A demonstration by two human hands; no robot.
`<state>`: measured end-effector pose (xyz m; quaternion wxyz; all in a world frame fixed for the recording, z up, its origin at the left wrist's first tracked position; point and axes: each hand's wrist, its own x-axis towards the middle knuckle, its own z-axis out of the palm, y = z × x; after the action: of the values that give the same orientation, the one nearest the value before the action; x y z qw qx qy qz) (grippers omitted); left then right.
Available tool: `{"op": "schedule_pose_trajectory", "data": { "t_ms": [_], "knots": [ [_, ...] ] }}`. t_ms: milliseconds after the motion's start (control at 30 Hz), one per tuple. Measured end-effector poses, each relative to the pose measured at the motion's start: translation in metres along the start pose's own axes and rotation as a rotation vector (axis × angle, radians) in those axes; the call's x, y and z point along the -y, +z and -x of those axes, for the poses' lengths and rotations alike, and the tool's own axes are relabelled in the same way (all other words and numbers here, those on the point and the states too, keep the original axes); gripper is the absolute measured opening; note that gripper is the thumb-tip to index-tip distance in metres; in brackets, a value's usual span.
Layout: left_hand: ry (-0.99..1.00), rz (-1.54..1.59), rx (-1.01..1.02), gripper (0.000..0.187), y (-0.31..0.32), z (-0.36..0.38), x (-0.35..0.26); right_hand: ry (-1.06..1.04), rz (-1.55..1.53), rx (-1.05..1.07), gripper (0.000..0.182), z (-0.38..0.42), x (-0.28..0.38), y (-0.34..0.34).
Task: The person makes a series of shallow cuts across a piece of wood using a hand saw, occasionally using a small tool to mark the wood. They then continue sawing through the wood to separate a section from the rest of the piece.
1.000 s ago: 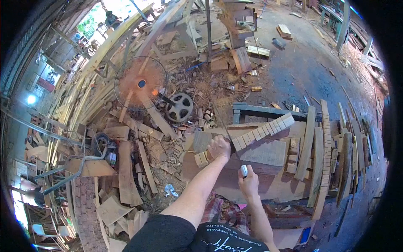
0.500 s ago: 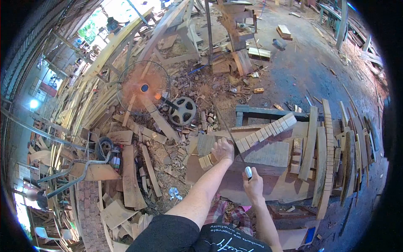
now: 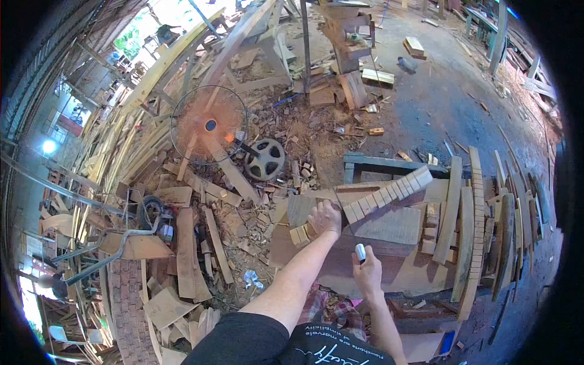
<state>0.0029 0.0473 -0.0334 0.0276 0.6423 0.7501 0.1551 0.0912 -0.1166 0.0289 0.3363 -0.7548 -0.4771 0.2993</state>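
A curved wooden piece with evenly spaced cuts (image 3: 389,193) lies diagonally across boards on a low bench (image 3: 365,255). My left hand (image 3: 325,218) presses on this piece near its lower left part, with fingers wrapped over it. In my right hand (image 3: 367,272) is the white handle (image 3: 361,252) of a handsaw. The thin saw blade (image 3: 347,222) runs up from the handle and crosses the notched piece just right of my left hand.
A round fan (image 3: 210,125) stands beyond the bench, near a spoked wheel (image 3: 264,159). Long curved boards (image 3: 474,231) lie on the right. A wheelbarrow (image 3: 131,243) and stacked planks are on the left. Wood scraps cover the ground.
The saw and my right hand have shifted slightly down, toward my body. My left hand stays on the notched piece. The whole view has moved slightly.
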Motion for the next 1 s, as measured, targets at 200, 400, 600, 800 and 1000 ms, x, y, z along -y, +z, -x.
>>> {"op": "schedule_pose_trajectory", "data": {
  "t_ms": [200,400,600,800,1000],
  "knots": [
    [-0.013,-0.017,0.098,0.021,-0.013,-0.002,-0.004,0.041,-0.082,0.003,0.020,0.040,-0.007,-0.018],
    [-0.016,-0.049,0.076,0.020,-0.003,-0.005,0.002,-0.056,-0.033,-0.010,0.021,-0.016,-0.001,0.008],
    [-0.025,-0.066,0.111,0.020,-0.010,-0.004,-0.002,0.054,-0.051,0.055,0.022,0.050,-0.012,-0.031],
    [0.024,-0.066,0.025,0.018,-0.003,-0.007,0.003,-0.034,-0.016,-0.018,0.022,-0.013,-0.006,0.011],
    [-0.012,-0.023,0.068,0.020,-0.012,-0.007,-0.004,0.020,-0.010,0.034,0.021,0.034,-0.008,-0.022]
  ]
}}
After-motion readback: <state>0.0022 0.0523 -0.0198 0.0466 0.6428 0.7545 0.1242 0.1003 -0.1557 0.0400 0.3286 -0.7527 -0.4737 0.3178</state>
